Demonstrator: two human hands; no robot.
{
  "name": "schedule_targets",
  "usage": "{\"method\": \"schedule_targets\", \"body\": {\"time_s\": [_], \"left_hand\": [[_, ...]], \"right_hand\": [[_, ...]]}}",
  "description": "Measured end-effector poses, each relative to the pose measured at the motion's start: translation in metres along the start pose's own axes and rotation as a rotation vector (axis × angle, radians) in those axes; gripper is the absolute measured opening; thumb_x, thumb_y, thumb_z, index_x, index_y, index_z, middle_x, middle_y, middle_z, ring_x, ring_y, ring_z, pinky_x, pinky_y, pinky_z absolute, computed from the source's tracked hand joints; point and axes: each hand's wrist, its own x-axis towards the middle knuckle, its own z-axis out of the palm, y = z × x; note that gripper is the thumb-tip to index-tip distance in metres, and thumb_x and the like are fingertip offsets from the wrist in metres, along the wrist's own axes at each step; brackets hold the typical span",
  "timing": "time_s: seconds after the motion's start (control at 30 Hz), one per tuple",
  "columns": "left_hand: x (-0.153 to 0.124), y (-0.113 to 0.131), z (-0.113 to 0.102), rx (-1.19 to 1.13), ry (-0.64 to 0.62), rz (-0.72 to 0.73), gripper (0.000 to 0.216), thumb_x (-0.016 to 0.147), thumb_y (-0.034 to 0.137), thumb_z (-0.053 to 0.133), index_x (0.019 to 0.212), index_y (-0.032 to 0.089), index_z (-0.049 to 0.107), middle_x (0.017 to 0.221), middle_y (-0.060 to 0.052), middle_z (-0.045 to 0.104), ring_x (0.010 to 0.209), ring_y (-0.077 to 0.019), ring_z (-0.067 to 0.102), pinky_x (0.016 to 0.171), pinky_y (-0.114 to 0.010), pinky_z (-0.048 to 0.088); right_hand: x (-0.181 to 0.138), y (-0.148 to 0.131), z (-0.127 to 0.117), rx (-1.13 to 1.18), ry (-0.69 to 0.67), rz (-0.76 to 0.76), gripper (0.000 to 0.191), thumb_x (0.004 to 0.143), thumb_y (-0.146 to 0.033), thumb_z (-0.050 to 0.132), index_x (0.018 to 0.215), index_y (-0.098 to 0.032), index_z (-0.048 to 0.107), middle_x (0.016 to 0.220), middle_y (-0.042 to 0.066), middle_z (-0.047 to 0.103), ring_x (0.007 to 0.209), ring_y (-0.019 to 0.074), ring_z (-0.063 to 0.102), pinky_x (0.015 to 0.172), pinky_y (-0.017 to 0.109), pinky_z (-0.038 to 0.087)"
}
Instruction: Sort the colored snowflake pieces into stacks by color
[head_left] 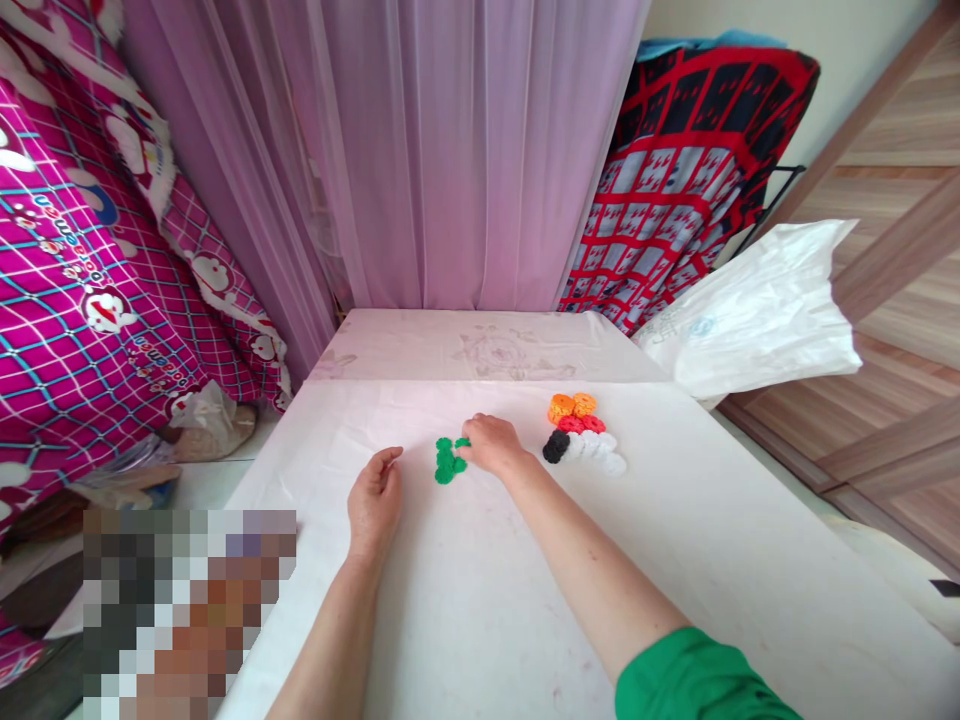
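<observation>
Several small green round pieces lie in a cluster on the white table. My right hand rests beside them on the right, fingers curled, pinching a green piece at the cluster's upper edge. My left hand lies on the table left of the cluster, fingers loosely curled and apart, holding nothing. Further right sits a group of sorted pieces: orange pieces, red pieces, a black stack and white pieces.
A pink curtain hangs behind the table. Pink patterned bedding is piled on the left, a red and black blanket on the right. A white plastic bag lies at the table's right rear corner.
</observation>
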Motion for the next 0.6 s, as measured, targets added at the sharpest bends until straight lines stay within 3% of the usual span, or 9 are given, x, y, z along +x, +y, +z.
{"method": "schedule_targets", "body": {"time_s": [0.23,0.43,0.6], "left_hand": [[0.000,0.000,-0.001,0.014,-0.004,0.017,0.033,0.078,0.033,0.048,0.103,0.022,0.067,0.098,-0.004,0.074,0.087,-0.0191,0.068,0.084,-0.033,0.051],[0.001,-0.003,0.000,0.017,-0.006,0.021,0.034,0.078,0.033,0.048,0.103,0.023,0.067,0.097,-0.003,0.075,0.086,-0.0191,0.068,0.082,-0.033,0.051],[0.001,-0.002,0.000,0.029,0.001,0.017,0.033,0.078,0.034,0.048,0.103,0.024,0.068,0.095,-0.002,0.074,0.085,-0.0191,0.068,0.081,-0.032,0.051]], "right_hand": [[0.001,-0.004,0.001,-0.018,0.037,-0.017,0.030,0.084,-0.034,0.060,0.105,-0.016,0.072,0.109,0.014,0.069,0.103,0.0241,0.065,0.080,0.029,0.047],[-0.020,0.034,-0.016,0.079,0.132,0.081,0.029,0.087,-0.035,0.054,0.108,-0.023,0.070,0.113,0.007,0.068,0.101,0.0203,0.065,0.078,0.026,0.044],[-0.046,0.056,-0.019,0.111,0.126,0.136,0.026,0.082,-0.033,0.059,0.103,-0.023,0.072,0.111,0.005,0.069,0.099,0.0204,0.064,0.073,0.025,0.042]]}}
